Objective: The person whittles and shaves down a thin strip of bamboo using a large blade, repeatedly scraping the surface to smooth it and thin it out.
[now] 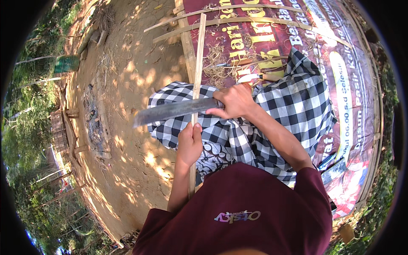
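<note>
My right hand is closed round the handle of a machete. Its broad dark blade points left and lies across a long pale wooden strip, seemingly against it. Below the blade, my left hand grips the same strip, thumb pointing up along it. The strip runs from beside my body, past my lap, to the far edge of the mat. A black-and-white checked cloth covers my legs under both hands. Just beyond my right hand lies a small knife with a wooden handle.
A red printed banner covers the platform on the right. Curly shavings and two long bent strips lie on its far part. Blue-grey items rest at the right. Bare earth stretches left, with a wooden fence beyond.
</note>
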`<state>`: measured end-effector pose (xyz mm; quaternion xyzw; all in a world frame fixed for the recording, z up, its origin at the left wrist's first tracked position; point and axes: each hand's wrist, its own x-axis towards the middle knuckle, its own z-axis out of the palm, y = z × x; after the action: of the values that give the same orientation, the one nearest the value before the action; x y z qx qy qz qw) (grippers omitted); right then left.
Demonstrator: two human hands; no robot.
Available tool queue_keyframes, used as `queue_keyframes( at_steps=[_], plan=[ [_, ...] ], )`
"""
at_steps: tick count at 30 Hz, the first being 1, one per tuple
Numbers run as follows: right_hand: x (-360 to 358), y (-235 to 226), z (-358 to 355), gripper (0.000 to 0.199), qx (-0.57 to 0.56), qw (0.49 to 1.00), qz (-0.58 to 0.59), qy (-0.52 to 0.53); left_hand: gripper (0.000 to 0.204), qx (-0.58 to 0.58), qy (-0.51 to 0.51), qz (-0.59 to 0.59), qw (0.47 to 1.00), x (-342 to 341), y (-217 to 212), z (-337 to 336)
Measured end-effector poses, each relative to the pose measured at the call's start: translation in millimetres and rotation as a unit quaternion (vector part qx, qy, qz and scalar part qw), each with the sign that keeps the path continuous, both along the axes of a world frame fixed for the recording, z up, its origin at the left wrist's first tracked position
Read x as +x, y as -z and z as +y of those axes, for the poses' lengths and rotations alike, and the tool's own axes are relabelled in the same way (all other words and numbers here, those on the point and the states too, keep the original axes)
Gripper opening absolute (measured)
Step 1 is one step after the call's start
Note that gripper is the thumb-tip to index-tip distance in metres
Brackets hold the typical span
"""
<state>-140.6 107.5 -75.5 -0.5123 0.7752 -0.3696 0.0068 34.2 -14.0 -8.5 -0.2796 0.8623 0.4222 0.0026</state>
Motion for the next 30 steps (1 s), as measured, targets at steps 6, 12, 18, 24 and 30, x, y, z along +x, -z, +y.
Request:
queue_keyframes(
  at_steps=[6, 12, 18, 24, 30],
  plan=[
    [-16.9, 15.5, 1.0, 0.066, -0.005, 0.996, -0.048, 0.075, 0.027, -0.002, -0.005, -0.034, 0.999, 9.6, -2.5, 9.9],
    [4.5, 2.0, 0.8, 0.065, -0.045, 0.998, -0.002, -0.030, 0.029, 0.014, 0.001, -0.020, 1.000, 4.9, 0.9, 5.1],
    [-19.2, 7.2, 5.1, 0.062, 0.025, 0.998, -0.040, 0.048, 0.031, 0.008, 0.021, -0.037, 0.999, 6.3, 5.8, 7.1],
    [-5.1, -3.5, 3.5, 0.063, 0.001, 1.000, 0.006, -0.015, 0.029, 0.029, 0.013, -0.035, 0.999, 9.4, 2.9, 11.2],
    [-61.4, 15.7, 13.2, 0.060, 0.071, 0.971, -0.180, 0.141, 0.028, 0.090, -0.028, -0.048, 0.994, 33.1, -3.2, 17.2]
  ],
)
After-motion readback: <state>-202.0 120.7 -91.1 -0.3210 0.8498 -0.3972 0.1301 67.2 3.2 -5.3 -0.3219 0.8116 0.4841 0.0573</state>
